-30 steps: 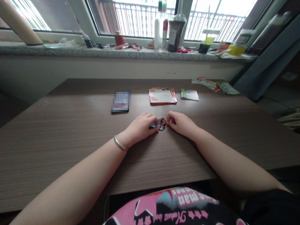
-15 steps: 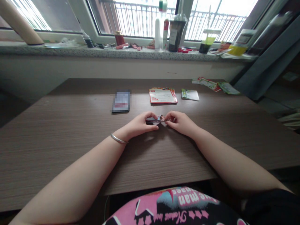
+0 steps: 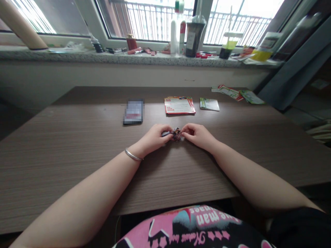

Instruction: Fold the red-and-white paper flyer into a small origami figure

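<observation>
Between my hands, low over the table (image 3: 85, 155), is a small crumpled piece with a dark, reddish and white pattern (image 3: 177, 134); its kind is too small to make out. Its left end is pinched by my left hand (image 3: 156, 136), thumb and fingers closed. My right hand (image 3: 197, 134) has thumb and forefinger together at its right end, the other fingers curled in. A silver bangle (image 3: 133, 155) circles the left wrist. Beyond the hands lies a stack of red-edged printed cards (image 3: 180, 105), with a smaller stack of green-and-white cards (image 3: 209, 104) to its right.
A phone-like dark slab (image 3: 133, 112), its face blurred, lies left of the cards. Several loose printed sheets (image 3: 230, 92) rest at the far right edge. Along the stone windowsill (image 3: 85, 57) stand bottles, a dark lidded cup (image 3: 192, 36) and other clutter.
The piece, which looked flat and edge-on before, now appears bunched with more of its pattern showing. My left thumb has closed up onto it.
</observation>
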Demonstrator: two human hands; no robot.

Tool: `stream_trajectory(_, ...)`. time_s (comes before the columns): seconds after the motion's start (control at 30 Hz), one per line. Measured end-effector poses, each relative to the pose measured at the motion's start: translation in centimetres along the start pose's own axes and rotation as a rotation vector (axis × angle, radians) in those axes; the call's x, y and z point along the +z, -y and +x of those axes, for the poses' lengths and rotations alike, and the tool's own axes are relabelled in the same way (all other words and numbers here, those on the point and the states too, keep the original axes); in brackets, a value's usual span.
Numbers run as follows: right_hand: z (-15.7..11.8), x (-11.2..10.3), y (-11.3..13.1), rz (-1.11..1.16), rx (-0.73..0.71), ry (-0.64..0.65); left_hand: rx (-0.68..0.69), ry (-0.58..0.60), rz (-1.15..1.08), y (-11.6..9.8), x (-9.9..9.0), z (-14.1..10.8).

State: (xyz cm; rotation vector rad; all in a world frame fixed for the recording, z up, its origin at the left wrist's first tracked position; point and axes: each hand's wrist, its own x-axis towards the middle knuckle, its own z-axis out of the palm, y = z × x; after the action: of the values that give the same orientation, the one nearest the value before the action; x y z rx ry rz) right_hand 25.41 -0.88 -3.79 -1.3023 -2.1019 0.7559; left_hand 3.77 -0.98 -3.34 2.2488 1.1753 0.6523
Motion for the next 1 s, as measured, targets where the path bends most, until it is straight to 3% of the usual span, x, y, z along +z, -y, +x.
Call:
stream_trajectory(0.23, 0.2, 0.0, 0.3, -0.282, -0.162, 0.01, 0.059, -0.11, 0.299, 0.8, 0.6, -0.2)
stream_trajectory(0.4, 0.0, -0.1, 0.1, -0.41, -0.168, 0.013, 0.119, -0.094, 0.411, 0.5, 0.7, -0.3)
stream_trajectory(0.7, -0.7, -0.7, 2.1, -0.695, -0.163, 0.08, 0.156, -0.008, 0.716, -1.8, 0.1, -0.8)
stream_trajectory(1.0, -1.0, -2.1, 2.2, -0.629, -0.196, 0.236, 0.171, 0.02, 0.741, -2.1, -0.1, -1.0)
